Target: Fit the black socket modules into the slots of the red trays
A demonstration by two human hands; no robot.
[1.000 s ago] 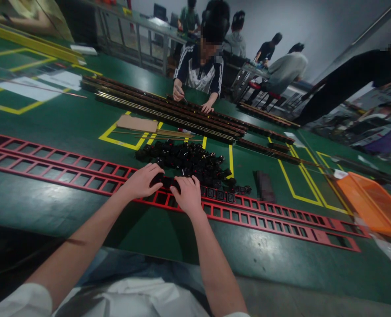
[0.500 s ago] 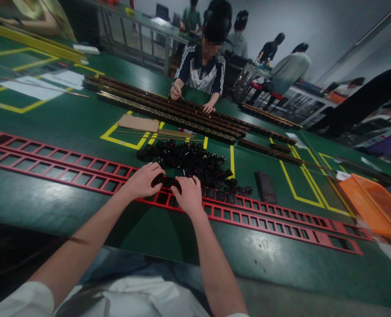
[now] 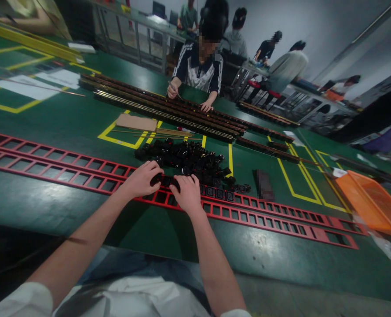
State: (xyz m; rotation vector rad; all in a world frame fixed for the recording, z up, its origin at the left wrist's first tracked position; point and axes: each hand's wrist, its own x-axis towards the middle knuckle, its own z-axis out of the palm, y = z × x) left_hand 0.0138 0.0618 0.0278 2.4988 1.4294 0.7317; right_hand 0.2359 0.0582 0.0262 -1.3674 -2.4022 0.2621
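a black heap (image 3: 190, 160) blocks the way just beyond left hand (image 3: 145, 179) and right hand (image 3: 188, 191), dark bars (image 3: 169, 111) lying farther back; open table (image 3: 257, 255) stretches at near right, before the red frames (image 3: 320, 236).

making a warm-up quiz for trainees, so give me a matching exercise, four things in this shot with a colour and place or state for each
1. slotted frames
2. pile of socket-like modules
3. plastic basket
4. cardboard piece

A. orange, at the picture's right edge
B. tan, lying flat
C. black, heaped just beyond the left hand and right hand
D. red, lying side by side

Pairs: 1-D, 2-C, 3-A, 4-B
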